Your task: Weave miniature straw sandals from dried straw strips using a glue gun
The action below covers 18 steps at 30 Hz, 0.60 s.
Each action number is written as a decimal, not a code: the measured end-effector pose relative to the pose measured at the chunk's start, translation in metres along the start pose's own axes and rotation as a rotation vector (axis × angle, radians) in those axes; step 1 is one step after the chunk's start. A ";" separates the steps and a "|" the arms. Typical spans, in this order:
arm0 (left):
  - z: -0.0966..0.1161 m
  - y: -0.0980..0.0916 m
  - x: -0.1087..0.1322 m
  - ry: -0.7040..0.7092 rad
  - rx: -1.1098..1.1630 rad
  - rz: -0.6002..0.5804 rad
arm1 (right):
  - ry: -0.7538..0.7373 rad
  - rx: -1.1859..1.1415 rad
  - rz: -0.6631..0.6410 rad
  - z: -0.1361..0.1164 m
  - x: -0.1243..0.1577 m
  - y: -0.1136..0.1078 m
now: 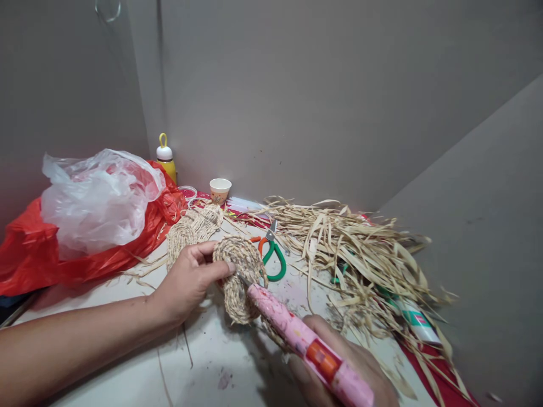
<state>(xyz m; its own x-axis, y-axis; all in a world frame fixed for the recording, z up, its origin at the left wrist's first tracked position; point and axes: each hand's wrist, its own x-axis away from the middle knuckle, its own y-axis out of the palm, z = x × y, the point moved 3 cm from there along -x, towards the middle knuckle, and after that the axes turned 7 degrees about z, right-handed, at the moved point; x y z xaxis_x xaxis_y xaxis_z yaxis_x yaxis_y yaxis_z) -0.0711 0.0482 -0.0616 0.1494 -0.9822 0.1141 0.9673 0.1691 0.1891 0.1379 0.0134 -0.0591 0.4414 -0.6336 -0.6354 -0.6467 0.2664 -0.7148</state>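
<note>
My left hand (193,277) is closed on a coiled braided straw piece (240,257), thumb on its upper face and fingers behind. The piece is tan, rounded at the top and narrower below, held up over the table. My right hand (339,356) is wrapped round a pink hot glue gun (292,333) with an orange switch. Its dark tip touches or almost touches the middle of the straw piece. The lower part of my right hand is hidden behind the glue gun. A loose end of braid (274,333) hangs beneath the tool.
Behind lie scissors (275,263) with green and orange handles and another braided piece (195,226). Dry straw strips (339,237) heap at right over a white-green tube (418,322). A paper cup (220,191), yellow bottle (166,158) and plastic bags (102,198) stand near the wall.
</note>
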 end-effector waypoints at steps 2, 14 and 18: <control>0.004 -0.003 -0.004 0.024 0.021 0.034 | -0.114 0.014 -0.028 0.004 0.001 0.001; 0.027 -0.013 -0.013 0.102 0.113 -0.020 | -0.252 -0.160 -0.556 0.009 0.004 0.025; 0.029 -0.007 -0.002 0.077 0.101 -0.131 | 0.160 -0.374 -0.235 0.011 -0.034 -0.026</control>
<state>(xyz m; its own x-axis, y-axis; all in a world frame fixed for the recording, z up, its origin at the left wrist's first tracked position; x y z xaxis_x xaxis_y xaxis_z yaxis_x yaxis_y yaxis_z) -0.0844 0.0516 -0.0354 0.0422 -0.9991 0.0073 0.9546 0.0425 0.2949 0.1464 0.0355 -0.0225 0.5201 -0.7572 -0.3952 -0.7337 -0.1592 -0.6606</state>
